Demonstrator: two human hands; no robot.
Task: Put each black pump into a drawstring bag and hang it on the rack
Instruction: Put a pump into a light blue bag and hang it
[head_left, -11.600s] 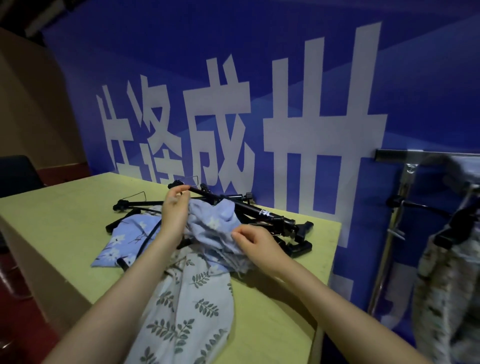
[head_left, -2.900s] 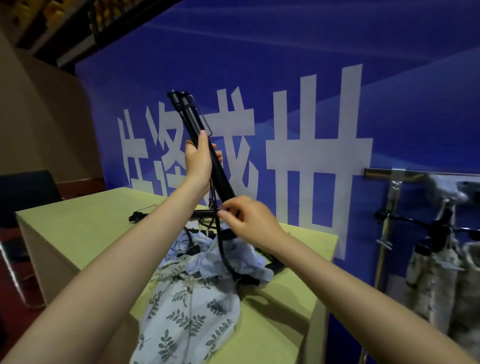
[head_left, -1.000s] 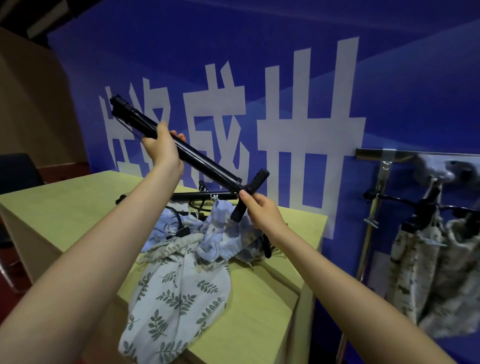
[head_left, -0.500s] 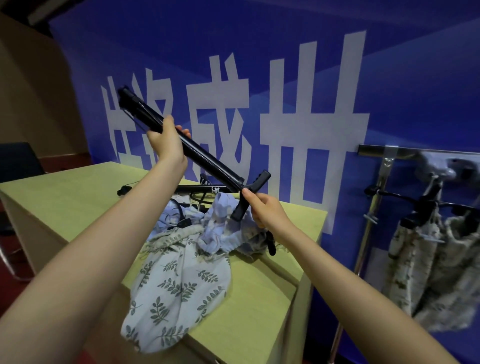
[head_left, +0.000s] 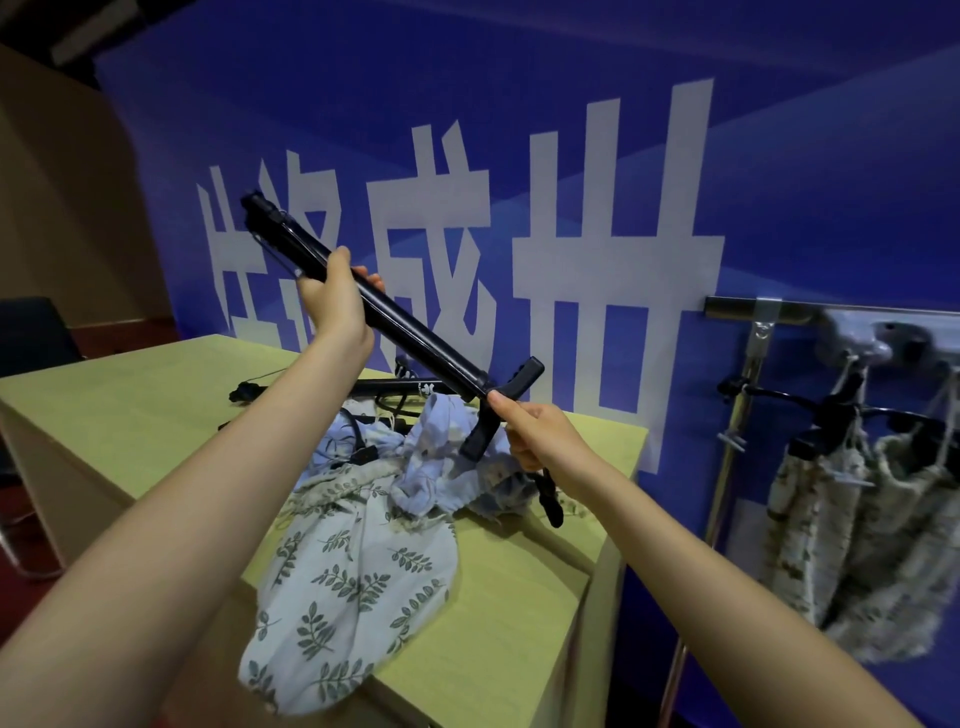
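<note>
A black pump (head_left: 415, 332) is held tilted in the air above the table's (head_left: 130, 415) far right corner. The left hand (head_left: 335, 301) wraps its barrel; the right hand (head_left: 540, 439) grips the T-handle. Leaf-print drawstring bags (head_left: 353, 571) lie crumpled near the right edge, one drooping over the near edge. Filled bags (head_left: 852, 545) hang on the rack (head_left: 737, 307).
</note>
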